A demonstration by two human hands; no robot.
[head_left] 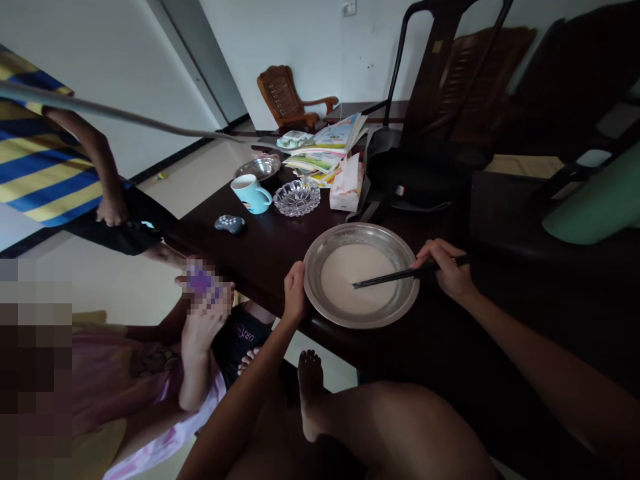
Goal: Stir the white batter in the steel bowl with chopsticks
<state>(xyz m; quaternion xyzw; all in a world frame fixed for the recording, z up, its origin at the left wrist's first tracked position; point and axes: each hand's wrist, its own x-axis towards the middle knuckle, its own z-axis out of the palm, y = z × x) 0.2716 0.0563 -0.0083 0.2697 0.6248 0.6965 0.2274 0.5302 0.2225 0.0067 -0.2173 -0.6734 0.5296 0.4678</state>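
A wide metal bowl (363, 320) stands at the near edge of the dark table, with a pale, milky batter (345, 273) in it. My left hand (295, 291) grips the bowl's left rim, its thumb showing on top. In my right hand (449, 267), to the right of the bowl, is a pair of dark chopsticks (390, 276). They slant down to the left over the rim, and their tips reach the batter near the middle of the bowl. My right fingers are closed around their upper part.
Behind the bowl are a glass dish (297, 199), a light blue mug (253, 195), a game controller (230, 224), a tissue pack (346, 187), booklets (325, 143) and a black bag (420, 177). Two people are at the left, one in a striped shirt (50, 160). A green cylinder (595, 200) is at right.
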